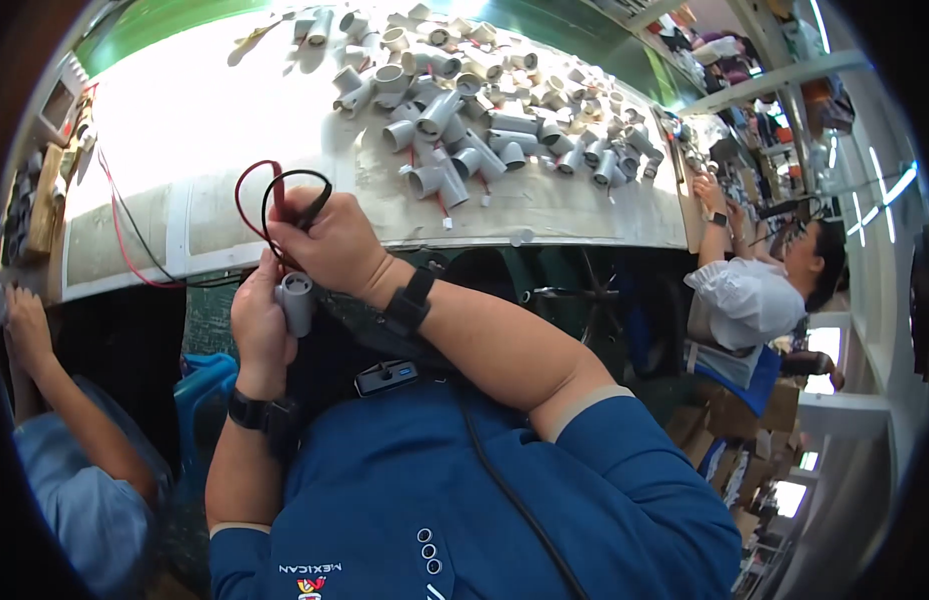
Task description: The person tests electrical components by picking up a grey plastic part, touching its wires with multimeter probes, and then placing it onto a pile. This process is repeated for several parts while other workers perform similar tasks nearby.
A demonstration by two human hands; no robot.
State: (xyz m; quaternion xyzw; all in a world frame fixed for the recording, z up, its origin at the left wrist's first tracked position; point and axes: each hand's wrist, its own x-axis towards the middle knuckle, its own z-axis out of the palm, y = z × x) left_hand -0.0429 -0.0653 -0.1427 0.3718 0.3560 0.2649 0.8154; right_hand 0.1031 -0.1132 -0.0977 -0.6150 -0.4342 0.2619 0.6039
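Observation:
My left hand (259, 318) is closed around a small grey cylindrical housing (299, 306), whose round end faces up just in front of the table's near edge. Right above it, my right hand (330, 240) is closed on a pair of red and black leads. The red lead (241, 190) and the black lead (330, 183) loop up over the fingers. Their tips are hidden between my two hands, so I cannot tell whether they touch the housing. Thin red wire shows by my left fingertips.
Many similar grey housings (440, 115) lie heaped on the white worktable (225, 120). More red and black cable (125, 215) hangs over its left edge. A co-worker in white (750, 300) sits at the right; another person's arm (80, 400) is at the left, near a blue stool (207, 385).

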